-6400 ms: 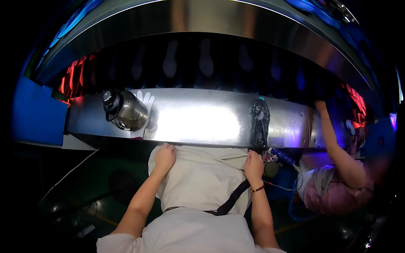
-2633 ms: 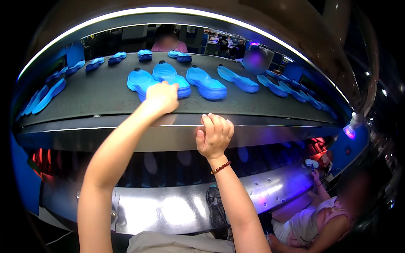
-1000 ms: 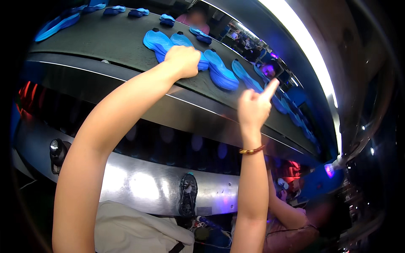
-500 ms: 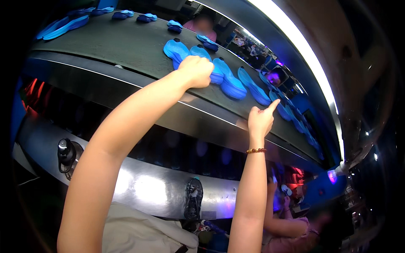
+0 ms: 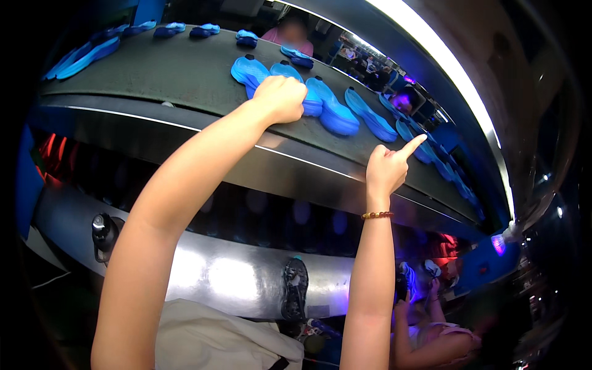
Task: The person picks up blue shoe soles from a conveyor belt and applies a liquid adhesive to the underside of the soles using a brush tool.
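Note:
My left hand (image 5: 280,100) is closed in a fist over a blue shoe sole (image 5: 285,69). Its curled fingers hide whatever they may grip. Another sole (image 5: 249,71) lies just left of the fist, and a larger, thick-edged blue sole (image 5: 336,112) just right of it. My right hand (image 5: 387,169) hovers over the near edge of the belt, its index finger stretched out toward the soles on the right and the other fingers bent. I see nothing in it. A slim blue sole (image 5: 370,115) lies beyond that hand.
The dark conveyor belt (image 5: 172,77) carries several more soles, such as a pair (image 5: 205,31) along its far side. Below runs a metal surface (image 5: 234,277) with a black shoe (image 5: 295,287) and a dark bottle (image 5: 105,231). Another person's arm (image 5: 425,351) shows lower right.
My right hand has shifted slightly up and right, its index finger reaching farther over the belt. The left fist keeps its place among the soles. The whole view has tilted a little.

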### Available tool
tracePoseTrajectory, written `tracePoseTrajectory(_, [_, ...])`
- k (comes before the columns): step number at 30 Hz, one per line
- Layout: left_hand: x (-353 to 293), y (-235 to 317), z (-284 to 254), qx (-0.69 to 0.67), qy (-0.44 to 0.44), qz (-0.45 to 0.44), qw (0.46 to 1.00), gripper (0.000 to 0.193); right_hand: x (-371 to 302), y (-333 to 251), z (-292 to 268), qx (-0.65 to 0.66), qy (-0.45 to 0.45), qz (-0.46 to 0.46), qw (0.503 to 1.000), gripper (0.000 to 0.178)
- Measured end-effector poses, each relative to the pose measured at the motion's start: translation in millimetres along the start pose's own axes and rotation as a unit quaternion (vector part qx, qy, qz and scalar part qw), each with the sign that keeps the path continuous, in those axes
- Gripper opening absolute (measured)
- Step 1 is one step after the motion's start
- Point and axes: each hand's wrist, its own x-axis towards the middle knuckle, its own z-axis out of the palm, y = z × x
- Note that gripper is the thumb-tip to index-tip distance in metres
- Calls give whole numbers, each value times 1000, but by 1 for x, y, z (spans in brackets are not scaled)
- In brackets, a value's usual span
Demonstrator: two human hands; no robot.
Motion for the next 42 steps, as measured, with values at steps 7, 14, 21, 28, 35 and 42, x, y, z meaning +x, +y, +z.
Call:
tracePoseTrajectory(7, [-10,-1,-17,70,-63,-5,996,17,6,15,16,49,30,-20,998,42])
tracePoseTrajectory(14, [-100,-3,-54,-58,223,-24,973,18,2,26,10,47,32,-134,989,19])
tracePoseTrajectory(21, [-102,5,-49,11,290,67,955,6,4,-13,22,-11,-68,-390,918,50])
tracePoseTrajectory(28, [-101,2,-51,13,279,77,957,4,11,-71,48,-39,-351,-282,892,54])
tracePoseTrajectory(35, [-100,0,-49,25,273,86,958,7,50,-47,61,-113,-398,-178,893,58])
tracePoseTrajectory(42, [-100,3,-45,39,275,98,956,7,85,30,65,-213,-297,-69,928,57])
